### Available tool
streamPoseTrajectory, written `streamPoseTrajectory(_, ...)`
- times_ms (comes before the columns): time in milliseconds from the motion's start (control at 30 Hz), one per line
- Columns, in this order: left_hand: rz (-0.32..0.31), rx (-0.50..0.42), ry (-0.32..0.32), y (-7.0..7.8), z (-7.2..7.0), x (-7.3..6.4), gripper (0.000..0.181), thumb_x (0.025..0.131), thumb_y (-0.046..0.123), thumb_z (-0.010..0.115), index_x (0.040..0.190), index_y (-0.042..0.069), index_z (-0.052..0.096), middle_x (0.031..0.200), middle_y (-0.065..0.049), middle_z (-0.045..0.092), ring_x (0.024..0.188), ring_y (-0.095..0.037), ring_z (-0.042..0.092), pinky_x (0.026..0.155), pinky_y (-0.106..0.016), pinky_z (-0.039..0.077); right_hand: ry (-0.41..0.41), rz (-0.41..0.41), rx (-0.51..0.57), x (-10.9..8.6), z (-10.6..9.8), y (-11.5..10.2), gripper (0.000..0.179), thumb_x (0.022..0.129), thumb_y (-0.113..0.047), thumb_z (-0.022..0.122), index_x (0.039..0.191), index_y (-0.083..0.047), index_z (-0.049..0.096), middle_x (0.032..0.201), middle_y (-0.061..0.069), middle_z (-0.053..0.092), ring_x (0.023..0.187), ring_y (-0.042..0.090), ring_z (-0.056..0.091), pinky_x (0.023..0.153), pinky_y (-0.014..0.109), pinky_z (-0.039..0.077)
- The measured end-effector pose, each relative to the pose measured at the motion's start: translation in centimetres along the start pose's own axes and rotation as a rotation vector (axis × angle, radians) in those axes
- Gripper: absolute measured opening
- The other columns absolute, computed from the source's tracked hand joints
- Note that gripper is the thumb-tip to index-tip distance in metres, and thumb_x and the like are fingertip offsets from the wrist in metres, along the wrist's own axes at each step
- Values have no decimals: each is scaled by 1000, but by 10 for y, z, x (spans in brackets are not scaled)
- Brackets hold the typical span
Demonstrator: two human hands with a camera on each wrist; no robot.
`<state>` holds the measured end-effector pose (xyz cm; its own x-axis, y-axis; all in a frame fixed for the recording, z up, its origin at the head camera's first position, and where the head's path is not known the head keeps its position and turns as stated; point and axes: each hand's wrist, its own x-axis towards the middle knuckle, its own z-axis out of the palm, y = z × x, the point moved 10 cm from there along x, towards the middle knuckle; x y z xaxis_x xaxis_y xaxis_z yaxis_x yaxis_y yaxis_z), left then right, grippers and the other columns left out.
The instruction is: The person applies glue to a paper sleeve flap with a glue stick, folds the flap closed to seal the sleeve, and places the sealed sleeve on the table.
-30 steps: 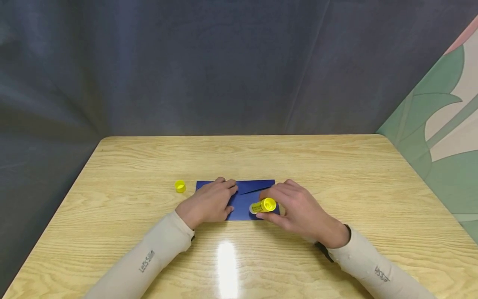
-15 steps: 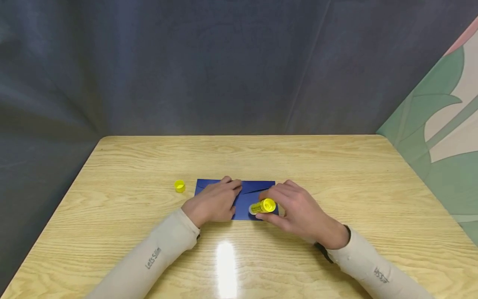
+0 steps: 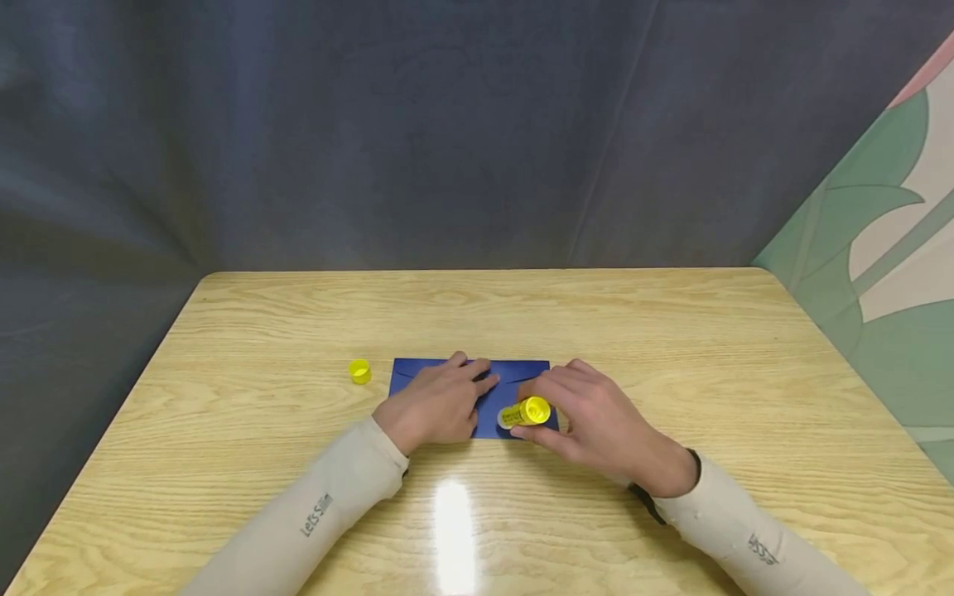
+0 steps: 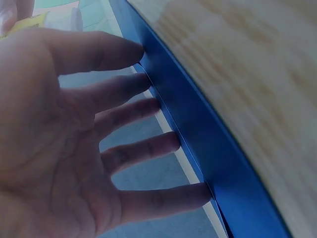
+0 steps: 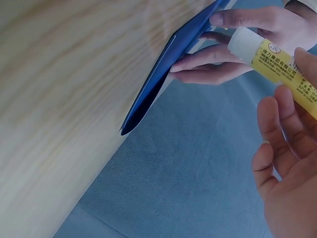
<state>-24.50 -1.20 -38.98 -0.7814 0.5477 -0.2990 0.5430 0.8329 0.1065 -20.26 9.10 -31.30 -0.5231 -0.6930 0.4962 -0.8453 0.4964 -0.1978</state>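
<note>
A blue paper envelope [image 3: 490,420] lies on the table, its flap folded down along the far side. My left hand [image 3: 438,404] rests on it with fingers spread. In the left wrist view, the fingertips of my left hand [image 4: 64,134] touch the blue paper [image 4: 193,119] along the flap's edge. My right hand [image 3: 592,414] grips a yellow glue stick [image 3: 526,411] between thumb and fingers, over the envelope's right part. The right wrist view shows the glue stick's white end [image 5: 245,44] held apart from the envelope [image 5: 184,47].
A yellow glue stick cap [image 3: 360,372] sits on the table left of the envelope. The wood-grain table [image 3: 633,314] ends at a dark curtain [image 3: 477,141] behind, with a leaf-patterned panel [image 3: 887,273] at the right.
My left hand has slid to the right across the envelope. The flap's right part, lifted earlier, now lies flatter. The right hand and glue stick have stayed in place.
</note>
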Motion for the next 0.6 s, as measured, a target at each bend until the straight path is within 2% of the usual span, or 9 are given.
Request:
streamPoseTrajectory(267, 15, -25, -4, 4, 0, 0, 57, 96, 18, 56, 151, 9, 42, 163, -3, 32, 152, -27, 28, 121, -39, 32, -3, -2, 11, 2, 2, 0, 36, 77, -38, 85, 101, -20, 67, 95, -11, 71, 80, 3, 61, 74, 27, 45)
streamPoseTrajectory(367, 32, -3, 5, 10, -3, 5, 54, 94, 15, 58, 146, 5, 48, 161, -4, 36, 149, -29, 33, 120, -38, 32, -4, 1, 19, 2, 1, 1, 37, 76, -38, 85, 102, -19, 67, 96, -11, 71, 81, 3, 62, 75, 27, 45)
streamPoseTrajectory(433, 47, 33, 23, 15, -6, 10, 51, 93, 14, 59, 143, 3, 52, 158, -5, 40, 144, -29, 41, 117, -36, 37, -3, 12, 28, 0, 0, 2, 37, 75, -36, 86, 102, -19, 68, 96, -11, 71, 82, 3, 62, 76, 28, 46)
streamPoseTrajectory(600, 33, 110, 50, 16, -9, 18, 50, 96, 17, 59, 146, 12, 51, 158, 0, 42, 133, -22, 49, 107, -33, 46, 12, 51, 24, -6, -3, 6, 38, 74, -35, 87, 103, -19, 69, 97, -12, 72, 85, 4, 63, 79, 34, 51)
